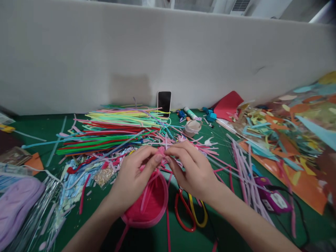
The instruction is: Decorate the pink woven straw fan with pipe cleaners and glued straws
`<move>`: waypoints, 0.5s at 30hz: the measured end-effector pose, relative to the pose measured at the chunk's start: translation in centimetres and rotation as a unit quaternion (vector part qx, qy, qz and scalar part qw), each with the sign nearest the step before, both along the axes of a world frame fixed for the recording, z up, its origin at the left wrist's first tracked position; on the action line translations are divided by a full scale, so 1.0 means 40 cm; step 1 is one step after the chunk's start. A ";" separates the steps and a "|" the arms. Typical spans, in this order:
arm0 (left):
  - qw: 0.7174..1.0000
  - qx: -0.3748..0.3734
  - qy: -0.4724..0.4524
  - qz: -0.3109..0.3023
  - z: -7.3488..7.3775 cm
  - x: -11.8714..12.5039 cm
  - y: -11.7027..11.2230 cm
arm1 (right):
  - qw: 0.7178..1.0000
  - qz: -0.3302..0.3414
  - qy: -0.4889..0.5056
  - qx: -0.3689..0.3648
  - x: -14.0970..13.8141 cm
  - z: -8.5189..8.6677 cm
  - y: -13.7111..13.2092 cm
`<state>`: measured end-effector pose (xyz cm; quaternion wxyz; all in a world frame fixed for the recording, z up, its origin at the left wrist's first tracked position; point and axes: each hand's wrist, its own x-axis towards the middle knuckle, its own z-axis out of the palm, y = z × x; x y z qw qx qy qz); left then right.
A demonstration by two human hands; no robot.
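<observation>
My left hand point(135, 171) and my right hand point(193, 166) meet at the middle of the green table point(39, 136). Both pinch a small pink pipe-cleaner piece point(161, 151) between thumb and fingertips. Just under my left hand lies a round pink piece point(152, 204) edged with a pink pipe cleaner loop. Red and yellow scissor handles point(190, 213) rest on the table below my right hand.
A big heap of coloured pipe cleaners point(112, 129) lies behind my hands. A phone point(164, 102) leans on the grey partition, beside a tape roll point(193, 126) and glue stick point(191, 113). Paper scraps point(286, 140) cover the right; a purple glue gun point(271, 197) and plastic sleeves point(36, 206) flank me.
</observation>
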<state>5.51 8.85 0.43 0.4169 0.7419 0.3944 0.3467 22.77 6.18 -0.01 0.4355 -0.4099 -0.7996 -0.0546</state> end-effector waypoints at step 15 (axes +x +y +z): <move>0.973 0.221 -0.025 0.058 -0.017 0.015 -0.018 | 0.962 -0.021 0.172 -0.212 -0.041 0.059 -0.038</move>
